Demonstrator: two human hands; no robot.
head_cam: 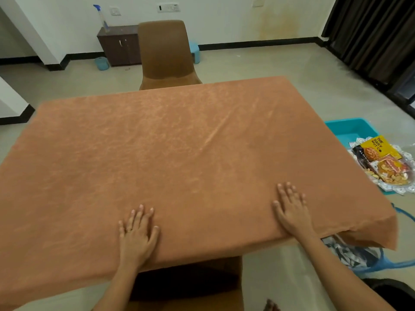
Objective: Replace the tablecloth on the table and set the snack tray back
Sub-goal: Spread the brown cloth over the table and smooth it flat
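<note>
An orange-brown tablecloth point(179, 149) lies spread over the whole table, with a faint diagonal crease right of the middle. My left hand point(137, 234) rests flat on the cloth near the front edge, fingers straight, a ring on one finger. My right hand point(292, 209) lies flat on the cloth toward the front right corner, fingers spread. Off the table's right side, lower down, sits the silver snack tray point(402, 187) with a yellow and black nut packet point(379, 149) and other snack packs on it.
A brown chair point(166, 55) stands at the table's far side and another chair point(190, 286) is tucked under the near edge. A turquoise tub point(350, 129) sits behind the snack tray. A blue stool with a patterned cloth point(352, 254) stands at the right front corner. Dark curtains hang at far right.
</note>
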